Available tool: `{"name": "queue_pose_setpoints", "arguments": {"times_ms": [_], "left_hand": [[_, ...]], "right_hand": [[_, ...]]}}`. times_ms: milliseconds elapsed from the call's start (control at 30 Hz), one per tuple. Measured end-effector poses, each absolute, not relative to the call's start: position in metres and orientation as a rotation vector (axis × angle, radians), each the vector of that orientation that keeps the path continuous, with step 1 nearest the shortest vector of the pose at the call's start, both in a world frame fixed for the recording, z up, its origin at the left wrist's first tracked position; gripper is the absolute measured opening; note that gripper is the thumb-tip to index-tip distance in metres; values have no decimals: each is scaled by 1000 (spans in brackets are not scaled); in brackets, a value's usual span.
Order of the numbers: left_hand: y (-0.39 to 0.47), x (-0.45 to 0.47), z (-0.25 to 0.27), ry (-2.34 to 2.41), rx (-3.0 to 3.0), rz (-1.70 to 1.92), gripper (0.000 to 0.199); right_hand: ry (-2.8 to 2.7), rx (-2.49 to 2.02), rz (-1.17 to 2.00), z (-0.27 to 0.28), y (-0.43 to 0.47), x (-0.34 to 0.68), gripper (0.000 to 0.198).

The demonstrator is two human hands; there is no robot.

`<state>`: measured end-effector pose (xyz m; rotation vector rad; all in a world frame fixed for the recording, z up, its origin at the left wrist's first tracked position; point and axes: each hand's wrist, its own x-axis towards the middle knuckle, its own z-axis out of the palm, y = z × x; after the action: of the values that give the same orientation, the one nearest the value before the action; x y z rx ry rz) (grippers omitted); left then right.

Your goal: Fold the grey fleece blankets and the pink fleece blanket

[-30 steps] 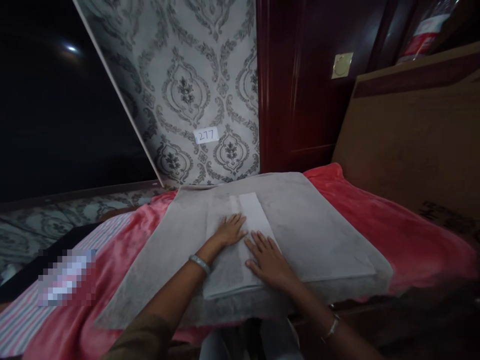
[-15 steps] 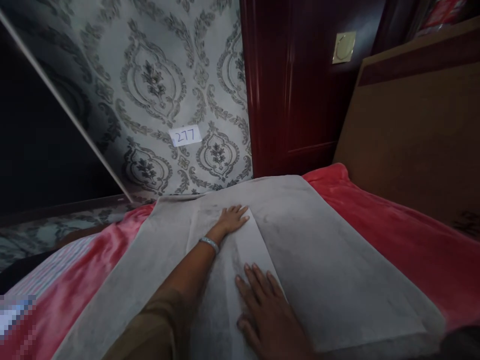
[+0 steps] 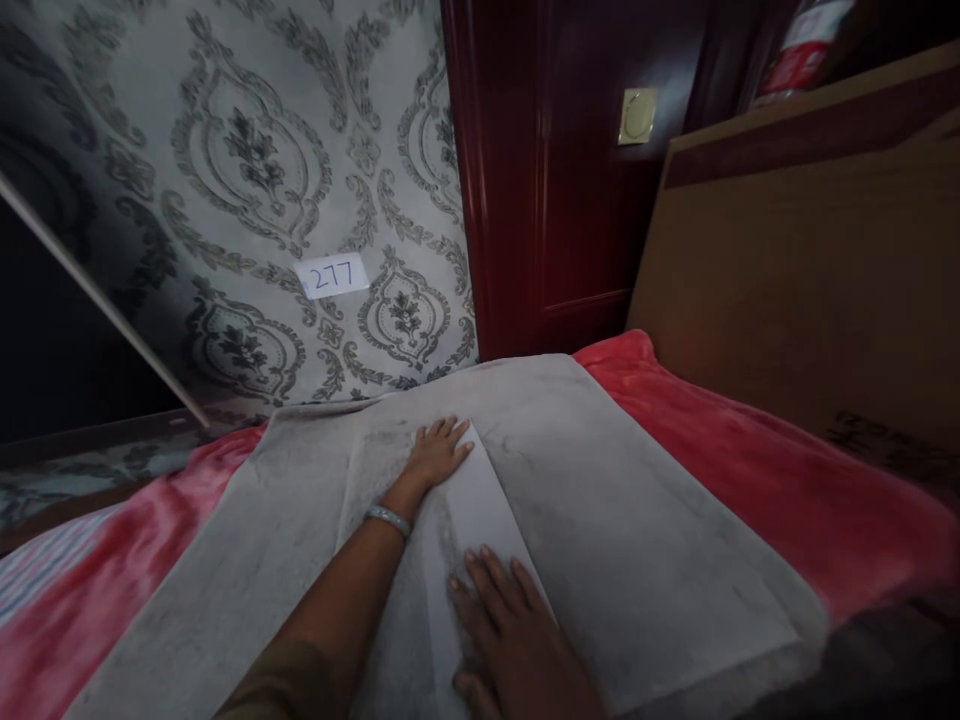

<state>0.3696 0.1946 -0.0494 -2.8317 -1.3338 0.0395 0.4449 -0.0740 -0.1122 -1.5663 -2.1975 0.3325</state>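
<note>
A long white strip [image 3: 486, 505], which looks like the folded edge of a thin sheet, lies on a grey plush cloth [image 3: 637, 520]. My left hand [image 3: 437, 453], with a bracelet on its wrist, is spread flat at the strip's far end. Closer to me, my right hand [image 3: 517, 635] lies palm down over the strip's near part, fingers stretched out. Neither hand grips anything. A faint pale outline runs over the grey surface to the left of the strip. The strip's nearest end is partly hidden by my right hand.
Red plush blanket [image 3: 750, 470] shows on both sides of the grey cloth. A large cardboard box [image 3: 787, 270] stands at right, with a red-labelled bottle [image 3: 801, 60] behind its top edge. Patterned wallpaper bearing a "277" label [image 3: 332, 275] and a dark red panel [image 3: 555, 200] are behind.
The view has shifted, so the whole scene sits further left. Both hands stay flat on the white strip, with little visible movement against it.
</note>
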Motion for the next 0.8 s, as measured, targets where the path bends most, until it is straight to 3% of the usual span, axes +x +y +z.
{"name": "queue_pose_setpoints", "arguments": {"times_ms": [167,333,567,800], "left_hand": [[181,381,-29,-1434,-2787,200,65],[136,361,-14,-1436,-2823,261,65],[59,283,-37,-1374,-2841,122,67],[51,278,-50,-1359,-2802,23,66]], "right_hand": [[-2122,-1614,341,-87,-85,444,64],[-2150,-1676,337,-79,-84,444,61],[-2187,-1701,234,-80,-85,442,59],[-2222,-1775,207,-77,-87,440,59]]}}
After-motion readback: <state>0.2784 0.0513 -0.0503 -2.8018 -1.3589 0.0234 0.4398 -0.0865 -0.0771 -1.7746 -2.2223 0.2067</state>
